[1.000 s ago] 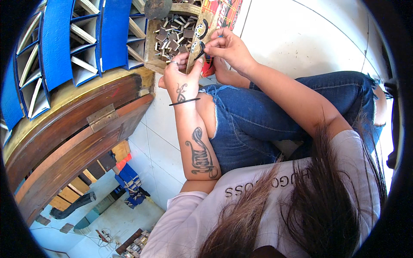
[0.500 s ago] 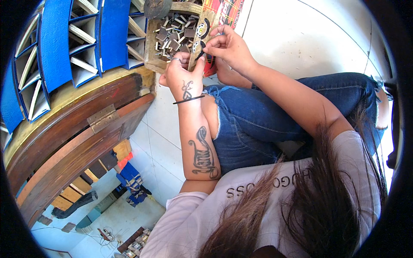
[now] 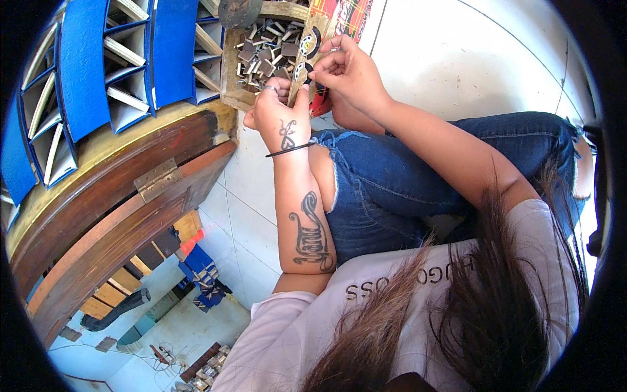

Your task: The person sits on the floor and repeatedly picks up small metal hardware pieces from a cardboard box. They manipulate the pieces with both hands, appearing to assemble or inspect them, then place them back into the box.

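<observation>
My left hand [image 3: 282,119] grips the lower end of a flat wooden strip [image 3: 302,57] painted with round black-and-white marks, holding it upright over my knee. My right hand [image 3: 349,73] pinches the strip's right edge near its middle with thumb and forefinger. Whether a small tool sits in those fingers I cannot tell. A black band circles my left wrist. Just behind the strip stands a wooden box [image 3: 233,65] filled with several small grey and pale pieces.
A curved brown wooden frame with a brass hinge [image 3: 157,178] runs along my left. Blue panels with pale wooden slats [image 3: 85,65] lie on it. Red patterned cloth [image 3: 343,16] is behind the strip. White tiled floor [image 3: 470,59] spreads right; my jeans-clad legs [image 3: 418,176] are folded below.
Both hands and the strip shifted slightly up and left. My right fingers moved along the strip's edge. The grip is the same.
</observation>
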`<state>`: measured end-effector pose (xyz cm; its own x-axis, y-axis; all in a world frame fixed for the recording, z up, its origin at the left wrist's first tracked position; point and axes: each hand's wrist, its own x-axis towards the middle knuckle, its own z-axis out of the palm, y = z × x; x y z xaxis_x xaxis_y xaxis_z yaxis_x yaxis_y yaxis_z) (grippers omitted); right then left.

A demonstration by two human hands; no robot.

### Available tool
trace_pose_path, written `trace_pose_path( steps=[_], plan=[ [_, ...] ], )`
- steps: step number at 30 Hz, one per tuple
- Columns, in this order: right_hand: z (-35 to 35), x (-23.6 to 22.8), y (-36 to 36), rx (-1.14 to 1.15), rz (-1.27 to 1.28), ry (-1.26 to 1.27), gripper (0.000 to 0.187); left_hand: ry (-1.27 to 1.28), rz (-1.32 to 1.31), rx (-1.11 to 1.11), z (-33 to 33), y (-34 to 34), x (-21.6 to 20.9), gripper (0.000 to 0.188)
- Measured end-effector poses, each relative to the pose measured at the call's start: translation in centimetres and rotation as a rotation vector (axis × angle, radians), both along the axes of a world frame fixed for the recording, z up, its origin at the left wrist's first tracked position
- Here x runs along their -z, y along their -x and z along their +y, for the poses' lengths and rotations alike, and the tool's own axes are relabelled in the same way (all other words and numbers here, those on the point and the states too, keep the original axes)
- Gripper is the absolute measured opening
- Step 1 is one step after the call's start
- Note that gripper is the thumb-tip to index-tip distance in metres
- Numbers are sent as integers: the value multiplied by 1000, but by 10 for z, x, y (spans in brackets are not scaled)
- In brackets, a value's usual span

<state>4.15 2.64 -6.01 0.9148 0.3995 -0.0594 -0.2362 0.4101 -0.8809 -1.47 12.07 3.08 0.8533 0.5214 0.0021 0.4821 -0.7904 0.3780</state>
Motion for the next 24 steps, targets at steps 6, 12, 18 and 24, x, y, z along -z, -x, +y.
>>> trace_pose_path(
  steps=[6,12,18,24],
  plan=[
    [-2,-4,-1,36,-126,90,37,58,-21,-6,1,0,1,19],
    [-3,4,-3,77,-202,196,23,-27,-37,34,5,0,9,22],
    [-2,9,-4,57,-274,176,14,-55,-23,-11,3,-3,13,30],
    [-4,18,0,115,-305,170,14,-69,-23,-6,6,-7,15,29]
  ],
)
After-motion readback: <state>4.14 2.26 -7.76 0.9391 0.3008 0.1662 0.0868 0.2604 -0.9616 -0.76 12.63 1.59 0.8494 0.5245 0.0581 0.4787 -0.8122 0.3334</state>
